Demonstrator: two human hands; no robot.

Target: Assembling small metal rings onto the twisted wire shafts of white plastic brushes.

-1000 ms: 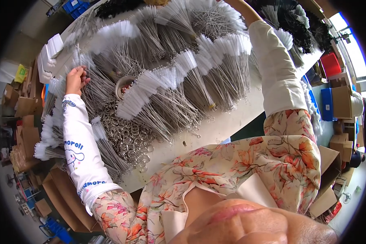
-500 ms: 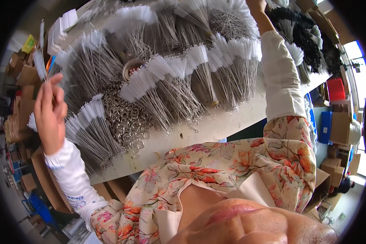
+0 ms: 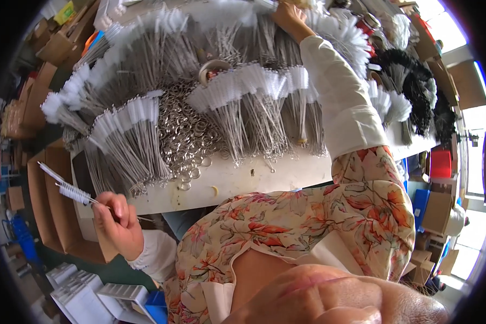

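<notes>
My left hand [image 3: 120,222] is closed round the thin wire stem of a white-bristled tube brush [image 3: 74,192], off the table's near left corner. A second, slimmer brush tip [image 3: 49,173] sticks out beyond it. My right hand [image 3: 290,19] reaches to the table's far side, above bundles of brushes; its fingertips are partly cut off by the upper edge, beside something white, so its grip is unclear. Bundles of white brushes with wire stems [image 3: 264,121] fan across the table. A heap of metal rings [image 3: 191,127] lies between the front bundles.
A round cup [image 3: 213,69] with small reddish things stands among the bundles. Black-bristled brushes [image 3: 413,86] lie at the right end. Open cardboard boxes [image 3: 51,216] stand by the left edge of the white table [image 3: 232,183], with white plastic racks [image 3: 86,294] below.
My left hand has come down and toward me from above the left bundles, now closed round the brush stem. My right hand has shifted left along the table's far side.
</notes>
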